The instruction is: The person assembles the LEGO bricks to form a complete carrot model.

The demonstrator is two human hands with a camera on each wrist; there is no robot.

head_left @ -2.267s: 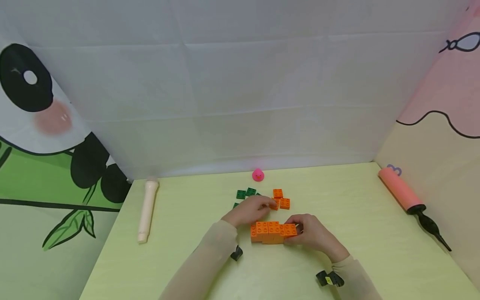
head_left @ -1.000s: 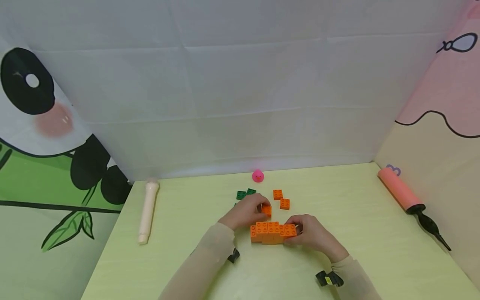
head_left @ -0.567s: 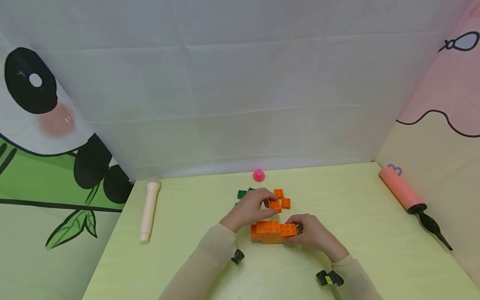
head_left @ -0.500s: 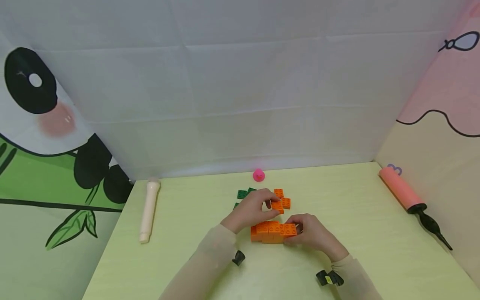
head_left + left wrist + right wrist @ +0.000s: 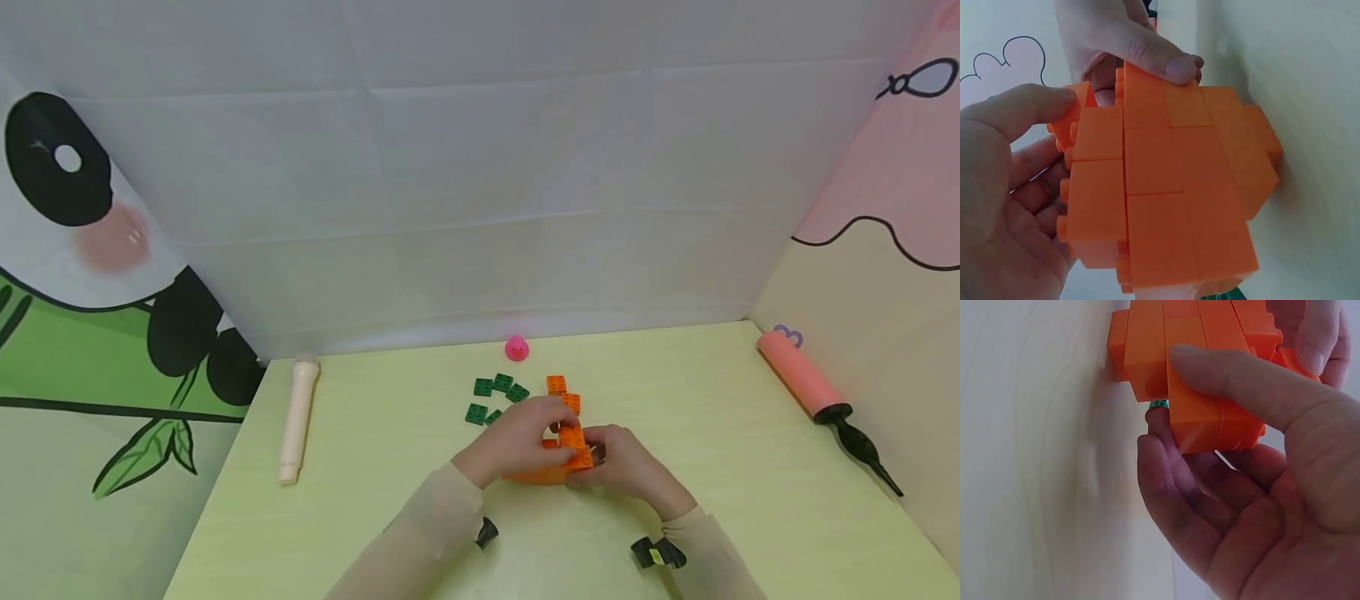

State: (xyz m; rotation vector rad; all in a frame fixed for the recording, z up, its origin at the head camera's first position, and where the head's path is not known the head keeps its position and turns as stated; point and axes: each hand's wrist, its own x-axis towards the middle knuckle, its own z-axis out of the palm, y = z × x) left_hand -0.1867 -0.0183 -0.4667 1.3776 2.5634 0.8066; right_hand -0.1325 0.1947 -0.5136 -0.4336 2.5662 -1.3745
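My left hand point(image 5: 521, 442) pinches a small orange toy brick point(image 5: 572, 436) between thumb and fingers. That brick is tilted at the studded top of a stepped block of joined orange bricks point(image 5: 1154, 162), near its right end; whether it is pressed on cannot be told. My right hand point(image 5: 633, 468) grips the right end of this block, its thumb point(image 5: 1200, 365) on the near side and fingers behind. In the head view the left hand hides much of the block. Two loose orange bricks point(image 5: 556, 385) lie just beyond the hands.
Several small green bricks point(image 5: 517, 392) lie behind the left hand. A pink rubber duck point(image 5: 517, 348) sits at the table's back edge. At the left lies a pale rolling-pin-like stick point(image 5: 299, 421); at the right, a salmon-coloured pump point(image 5: 806, 379) with a black nozzle.
My left hand took a loose orange brick, turned it about in its fingers, and has now brought it nearer and rightward onto the orange block. The right hand has kept its grip in place.
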